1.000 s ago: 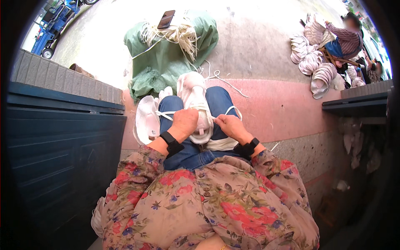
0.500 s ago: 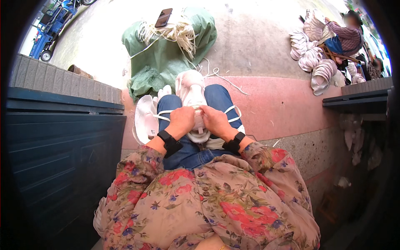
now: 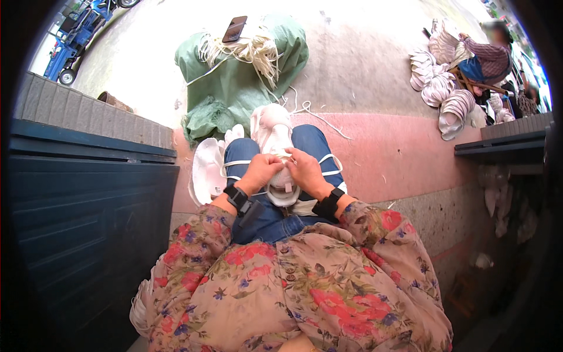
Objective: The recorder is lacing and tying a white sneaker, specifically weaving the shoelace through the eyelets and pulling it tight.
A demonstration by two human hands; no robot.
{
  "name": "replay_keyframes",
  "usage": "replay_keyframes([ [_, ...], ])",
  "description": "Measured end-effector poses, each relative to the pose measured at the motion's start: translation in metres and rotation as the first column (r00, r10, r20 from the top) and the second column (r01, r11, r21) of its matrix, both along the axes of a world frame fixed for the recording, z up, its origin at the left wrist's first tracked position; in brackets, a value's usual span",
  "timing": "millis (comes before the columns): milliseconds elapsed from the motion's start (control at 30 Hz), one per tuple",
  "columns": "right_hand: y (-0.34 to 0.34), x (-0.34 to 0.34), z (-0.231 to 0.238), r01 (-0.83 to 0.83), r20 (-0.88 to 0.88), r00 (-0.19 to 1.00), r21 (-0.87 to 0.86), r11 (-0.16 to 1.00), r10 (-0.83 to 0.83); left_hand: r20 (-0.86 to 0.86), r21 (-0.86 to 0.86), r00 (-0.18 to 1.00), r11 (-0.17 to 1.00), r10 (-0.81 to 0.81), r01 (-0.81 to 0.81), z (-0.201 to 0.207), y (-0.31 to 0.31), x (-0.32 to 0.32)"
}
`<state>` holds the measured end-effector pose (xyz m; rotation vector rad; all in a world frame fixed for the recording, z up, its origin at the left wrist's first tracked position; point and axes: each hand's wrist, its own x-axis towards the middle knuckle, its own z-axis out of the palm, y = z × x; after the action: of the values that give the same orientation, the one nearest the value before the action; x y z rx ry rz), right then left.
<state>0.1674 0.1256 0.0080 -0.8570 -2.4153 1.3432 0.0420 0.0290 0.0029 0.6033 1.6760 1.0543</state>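
A white shoe (image 3: 273, 120) rests between my knees, its toe pointing away from me and its heel opening toward my body. Over its lacing, my left hand (image 3: 263, 172) and my right hand (image 3: 307, 174) are close together, thumbs and fingers pinched on a flat white shoelace (image 3: 333, 166). Loose lengths of the lace loop out on both sides across my jeans. The exact spot between the fingertips is partly hidden. Left of my left knee lies another white shoe (image 3: 206, 167), unlaced as far as I can see, with more white pieces beside it.
Ahead, a green cloth-covered heap (image 3: 234, 82) carries a bundle of white laces (image 3: 258, 54) and a phone (image 3: 234, 29). Dark blue panels (image 3: 88, 217) stand at my left. At far right a person (image 3: 489, 58) sits by stacks of white shoe parts (image 3: 457, 108).
Both hands stay at the lacing, with their fingertips lifted slightly and the right fingers shifted a little. The whole view has moved slightly, so the surroundings sit lower in the picture.
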Motion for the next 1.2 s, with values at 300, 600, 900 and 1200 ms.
replay_keyframes([
  [300, 0.019, -0.002, 0.003, 0.126, -0.085, 0.985, -0.240, 0.963, -0.150, -0.962, -0.031, 0.254, 0.964, -0.100, 0.263, 0.028, 0.004, 0.010],
  [600, 0.061, 0.020, 0.052, 0.173, 0.055, 0.980, -0.709, 0.684, -0.191, -0.378, 0.426, 0.912, 0.904, 0.159, 0.019, 0.111, 0.067, -0.076],
  [900, 0.025, 0.032, -0.003, -0.239, -0.004, 0.971, 0.015, 0.971, 0.239, -0.225, 0.482, 0.830, 0.799, 0.510, -0.360, 0.193, 0.011, -0.160],
  [1200, 0.023, 0.019, 0.011, -0.214, 0.007, 0.977, 0.107, 0.971, 0.214, -0.039, 0.460, 0.787, 0.710, 0.616, -0.533, 0.166, -0.012, -0.178],
])
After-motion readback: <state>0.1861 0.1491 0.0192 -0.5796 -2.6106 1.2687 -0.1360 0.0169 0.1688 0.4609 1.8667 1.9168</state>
